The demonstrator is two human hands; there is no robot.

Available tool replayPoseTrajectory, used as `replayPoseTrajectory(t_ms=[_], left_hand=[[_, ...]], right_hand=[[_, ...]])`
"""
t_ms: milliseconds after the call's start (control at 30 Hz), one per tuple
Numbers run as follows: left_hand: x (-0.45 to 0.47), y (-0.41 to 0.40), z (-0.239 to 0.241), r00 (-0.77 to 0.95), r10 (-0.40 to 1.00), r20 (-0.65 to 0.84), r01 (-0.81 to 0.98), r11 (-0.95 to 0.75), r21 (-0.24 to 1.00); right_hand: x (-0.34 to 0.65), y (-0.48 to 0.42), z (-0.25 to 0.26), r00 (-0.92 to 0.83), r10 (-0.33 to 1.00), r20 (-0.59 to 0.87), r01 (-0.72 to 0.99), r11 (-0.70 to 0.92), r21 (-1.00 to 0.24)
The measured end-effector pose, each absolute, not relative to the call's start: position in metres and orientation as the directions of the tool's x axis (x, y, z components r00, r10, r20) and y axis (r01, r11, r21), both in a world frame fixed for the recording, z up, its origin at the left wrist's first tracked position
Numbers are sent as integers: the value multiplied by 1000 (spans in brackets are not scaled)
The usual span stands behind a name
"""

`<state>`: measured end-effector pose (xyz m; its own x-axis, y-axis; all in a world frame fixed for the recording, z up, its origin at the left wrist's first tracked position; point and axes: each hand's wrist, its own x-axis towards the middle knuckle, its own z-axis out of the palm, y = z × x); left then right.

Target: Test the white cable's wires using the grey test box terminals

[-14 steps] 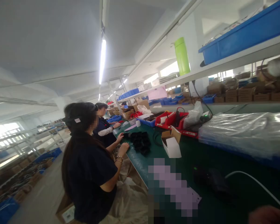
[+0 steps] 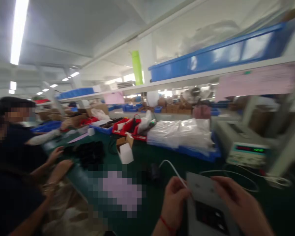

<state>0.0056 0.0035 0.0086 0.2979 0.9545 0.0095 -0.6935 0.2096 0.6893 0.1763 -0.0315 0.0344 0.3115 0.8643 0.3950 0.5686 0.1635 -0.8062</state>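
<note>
The picture is blurred by motion. Near the bottom edge, both of the person's hands are on a flat grey device [image 2: 207, 205] with a dark panel on its face, which lies on the green table [image 2: 162, 196]. The left hand [image 2: 174, 200], with a red band at the wrist, has its fingers curled around the device's left edge, where a white cable [image 2: 173, 168] arrives. The right hand [image 2: 238, 201] pinches the device's upper right corner between thumb and fingers.

The cable runs away to the left to a small black object [image 2: 153, 172]. Further right stands a grey bench meter [image 2: 243, 147] with lit red and green digits. Behind, a blue tray [image 2: 199, 154] carries clear plastic bags, with an open white carton [image 2: 125, 149] and a red bin [image 2: 126, 126] to its left. At the far left, co-workers' hands [image 2: 61, 165] rest beside a black heap [image 2: 90, 154].
</note>
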Motion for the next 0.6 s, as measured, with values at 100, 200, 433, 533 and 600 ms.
replayPoseTrajectory(t_ms=[100,200,433,533,600], left_hand=[[6,10,9,317,948,-24,-603,221,766],[2,14,11,332,942,-52,-548,237,802],[-4,12,15,357,933,-36,-476,214,853],[-4,12,15,366,930,-33,-483,220,848],[-4,12,16,381,924,-35,-477,229,849]], right_hand=[[164,-38,60,88,911,404,551,293,-782],[148,-22,81,-19,931,364,561,311,-767],[158,-23,95,-23,970,243,496,222,-840],[158,-26,89,-76,971,227,502,234,-833],[155,-26,86,-118,971,209,483,240,-842]])
